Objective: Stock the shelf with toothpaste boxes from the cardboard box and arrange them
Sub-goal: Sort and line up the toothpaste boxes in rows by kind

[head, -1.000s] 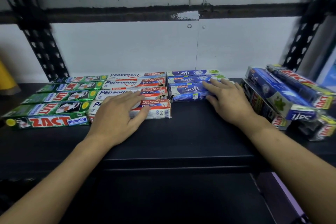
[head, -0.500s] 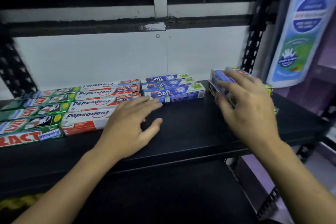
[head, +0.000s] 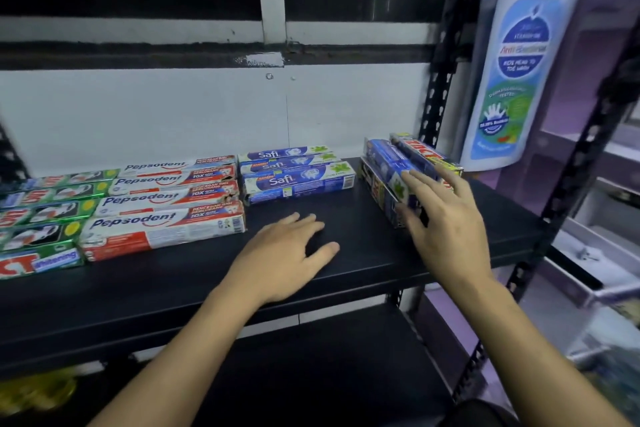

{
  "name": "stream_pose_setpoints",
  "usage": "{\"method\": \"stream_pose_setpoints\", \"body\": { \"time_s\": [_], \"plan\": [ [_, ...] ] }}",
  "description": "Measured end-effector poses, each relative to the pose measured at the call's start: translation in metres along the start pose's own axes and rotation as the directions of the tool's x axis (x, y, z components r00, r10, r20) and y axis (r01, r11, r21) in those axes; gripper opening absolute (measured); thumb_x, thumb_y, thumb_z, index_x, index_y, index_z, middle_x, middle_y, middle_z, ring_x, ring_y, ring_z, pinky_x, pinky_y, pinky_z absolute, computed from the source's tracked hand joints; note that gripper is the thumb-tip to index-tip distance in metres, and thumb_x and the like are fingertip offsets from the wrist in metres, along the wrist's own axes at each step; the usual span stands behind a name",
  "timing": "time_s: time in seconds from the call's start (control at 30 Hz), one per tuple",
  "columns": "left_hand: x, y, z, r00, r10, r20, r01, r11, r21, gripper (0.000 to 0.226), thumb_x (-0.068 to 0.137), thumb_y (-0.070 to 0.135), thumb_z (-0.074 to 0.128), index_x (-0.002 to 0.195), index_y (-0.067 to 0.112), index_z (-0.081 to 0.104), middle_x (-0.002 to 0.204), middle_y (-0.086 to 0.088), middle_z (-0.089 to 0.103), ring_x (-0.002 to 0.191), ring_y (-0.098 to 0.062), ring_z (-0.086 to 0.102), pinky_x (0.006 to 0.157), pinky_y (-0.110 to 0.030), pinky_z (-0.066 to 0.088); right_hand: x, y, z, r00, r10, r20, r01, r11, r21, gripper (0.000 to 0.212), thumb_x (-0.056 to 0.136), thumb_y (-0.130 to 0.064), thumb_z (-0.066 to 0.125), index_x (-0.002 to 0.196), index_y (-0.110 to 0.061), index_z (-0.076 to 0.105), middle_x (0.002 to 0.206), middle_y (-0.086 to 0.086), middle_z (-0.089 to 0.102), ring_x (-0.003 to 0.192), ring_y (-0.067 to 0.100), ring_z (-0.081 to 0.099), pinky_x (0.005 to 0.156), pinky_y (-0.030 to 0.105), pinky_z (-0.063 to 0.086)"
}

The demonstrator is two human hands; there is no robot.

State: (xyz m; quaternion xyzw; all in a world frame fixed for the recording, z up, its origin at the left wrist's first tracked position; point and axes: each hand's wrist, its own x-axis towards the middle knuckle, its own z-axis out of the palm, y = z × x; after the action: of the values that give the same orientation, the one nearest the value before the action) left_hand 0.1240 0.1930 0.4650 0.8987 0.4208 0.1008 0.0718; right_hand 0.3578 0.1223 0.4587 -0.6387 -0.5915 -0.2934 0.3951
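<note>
Black shelf (head: 138, 288) with toothpaste boxes (head: 162, 229) in rows at left. Left hand (head: 284, 253) flat on it, fingers relaxed. Right hand (head: 446, 229), fingers spread, touching jumbled pile (head: 388, 159) at right.

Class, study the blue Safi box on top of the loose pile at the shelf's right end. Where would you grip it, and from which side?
Likely best: pinch the blue Safi box across its narrow width near the front end, from above and the front. It lies top-most, pointing at the viewer, a ZACT box close alongside.
</note>
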Motion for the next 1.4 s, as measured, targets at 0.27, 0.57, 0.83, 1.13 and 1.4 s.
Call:
{"method": "stream_pose_setpoints", "body": {
  "time_s": [0.27,0.57,0.83,1.13,1.4],
  "plan": [
    [-0.006,0.001,0.0,0.986,-0.034,-0.162,0.019,0.996,-0.091,0.077,0.089,0.072,0.041,0.154,0.036,0.018,0.157,0.009,0.032,0.134,-0.014,0.044,0.112,-0.037,0.036,-0.005,-0.011,-0.05,0.903,0.421,-0.092,-0.292,0.755,0.587,0.033,0.086,-0.023,0.074,0.118,-0.02,0.069,0.094,-0.01,0.071,0.079,0.0,0.065,0.077,0.016,0.05],
    [-0.017,0.001,-0.006,0.837,0.044,-0.546,-0.182,0.962,-0.202,0.054,0.087,0.045,0.068,0.135,0.029,0.047,0.129,0.015,0.057,0.111,0.008,0.049,0.101,-0.027,0.046,-0.034,-0.015,-0.049,0.787,0.48,0.387,-0.556,0.282,0.782,0.019,0.085,-0.022,0.071,0.102,-0.015,0.066,0.093,0.002,0.075,0.083,0.014,0.068,0.068,0.037,0.056],
    [-0.019,-0.014,-0.009,0.923,0.07,-0.379,-0.148,0.972,-0.182,0.051,0.08,0.054,0.071,0.124,0.037,0.052,0.126,0.025,0.05,0.113,0.009,0.041,0.093,-0.016,0.032,-0.029,-0.015,-0.039,0.867,0.419,0.268,-0.497,0.769,0.402,0.02,0.09,-0.043,0.065,0.089,-0.024,0.07,0.078,-0.013,0.071,0.076,-0.007,0.064,0.065,0.005,0.043],
    [-0.019,-0.027,-0.025,0.961,0.12,-0.249,-0.144,0.986,-0.079,0.053,0.085,0.063,0.057,0.129,0.035,0.049,0.132,0.018,0.053,0.12,0.0,0.044,0.098,-0.025,0.04,-0.028,0.007,-0.054,0.829,-0.024,0.559,-0.213,0.91,0.355,0.088,0.063,-0.054,0.081,0.142,-0.037,0.047,0.125,-0.026,0.057,0.113,-0.007,0.054,0.099,0.017,0.043],
    [-0.027,-0.04,-0.04,0.988,0.055,-0.143,-0.076,0.986,-0.148,0.04,0.086,0.058,0.06,0.119,0.036,0.058,0.12,0.019,0.06,0.109,-0.006,0.053,0.089,-0.027,0.044,-0.018,0.013,-0.051,0.723,-0.045,0.689,-0.446,0.732,0.516,0.075,0.072,-0.036,0.082,0.14,-0.036,0.05,0.125,-0.024,0.063,0.119,-0.005,0.056,0.106,0.027,0.044]
  ]
}}
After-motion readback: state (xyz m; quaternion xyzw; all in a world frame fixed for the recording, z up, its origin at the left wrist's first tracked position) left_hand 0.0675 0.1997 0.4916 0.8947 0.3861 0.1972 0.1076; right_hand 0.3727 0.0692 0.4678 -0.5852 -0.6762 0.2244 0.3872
